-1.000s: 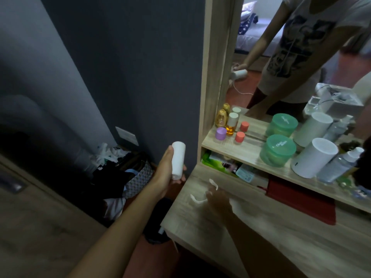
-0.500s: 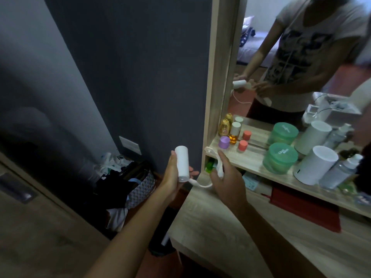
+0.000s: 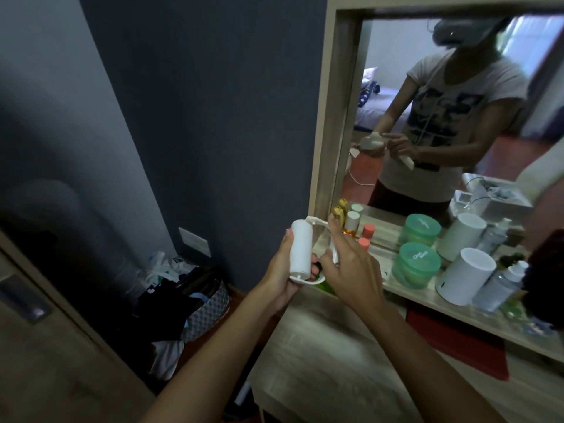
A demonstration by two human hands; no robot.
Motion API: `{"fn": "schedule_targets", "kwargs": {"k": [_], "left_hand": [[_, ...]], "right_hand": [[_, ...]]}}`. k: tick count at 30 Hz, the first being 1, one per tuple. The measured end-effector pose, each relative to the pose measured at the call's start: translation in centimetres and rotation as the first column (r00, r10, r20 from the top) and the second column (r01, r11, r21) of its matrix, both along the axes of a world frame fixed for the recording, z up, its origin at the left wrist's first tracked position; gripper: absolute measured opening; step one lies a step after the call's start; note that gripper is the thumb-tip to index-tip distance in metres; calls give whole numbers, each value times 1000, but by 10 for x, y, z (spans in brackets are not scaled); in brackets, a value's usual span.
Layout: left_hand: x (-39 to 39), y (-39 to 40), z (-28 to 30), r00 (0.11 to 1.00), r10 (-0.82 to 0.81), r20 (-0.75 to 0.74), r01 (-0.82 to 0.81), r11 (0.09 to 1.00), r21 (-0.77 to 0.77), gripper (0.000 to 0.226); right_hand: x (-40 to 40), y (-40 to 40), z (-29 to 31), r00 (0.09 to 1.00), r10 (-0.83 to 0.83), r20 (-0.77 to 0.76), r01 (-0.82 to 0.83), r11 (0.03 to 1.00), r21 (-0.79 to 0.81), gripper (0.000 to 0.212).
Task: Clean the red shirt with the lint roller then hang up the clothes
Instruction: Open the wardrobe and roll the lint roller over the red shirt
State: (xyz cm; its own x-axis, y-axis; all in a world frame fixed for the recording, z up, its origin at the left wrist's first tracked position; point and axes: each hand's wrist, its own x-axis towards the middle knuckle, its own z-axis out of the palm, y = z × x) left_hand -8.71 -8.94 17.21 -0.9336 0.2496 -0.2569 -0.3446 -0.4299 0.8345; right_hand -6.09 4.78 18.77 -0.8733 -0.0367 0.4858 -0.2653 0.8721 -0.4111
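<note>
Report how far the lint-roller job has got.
Done: both lint roller parts are picked up. In hand: the left hand grips the white roll while the right hand holds the white handle frame against it, apparently fitting them together. Left: rolling the red shirt and hanging the clothes; no shirt is being cleaned yet.

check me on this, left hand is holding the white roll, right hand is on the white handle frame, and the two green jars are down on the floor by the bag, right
Not quite. The head view shows the two green jars on the wooden shelf below the mirror, not on the floor. The rest holds: the left hand grips the white roll and the right hand holds the white handle frame.
</note>
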Motion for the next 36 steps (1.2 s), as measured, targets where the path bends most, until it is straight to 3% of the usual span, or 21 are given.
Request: {"fn": "schedule_targets", "kwargs": {"k": [4,12,16,19,22,27,36], "left_hand": [[-2,0,6,1000,-8,-6,9,1000,13,58],[-6,7,12,995,72,-66,-80,989,-121,57],[-2,10,10,990,79,-114,-98,980,-173,55],[3,19,9,992,87,-95,-109,960,-258,52],[4,20,14,996,52,-73,-71,952,-296,47],[3,12,18,973,-56,-222,-32,927,-373,39],[7,11,27,957,-88,-277,-61,871,-487,29]], "right_hand": [[-6,1,4,1000,-18,7,17,1000,9,70],[-11,-6,8,999,-6,46,12,993,-117,58],[-18,0,16,977,179,114,-145,956,-257,37],[-23,1,21,968,187,168,-137,953,-271,29],[-25,1,26,963,187,192,-125,947,-296,28],[-25,5,28,949,249,192,-132,870,-474,25],[-27,8,29,924,286,255,-78,792,-606,34]]}}
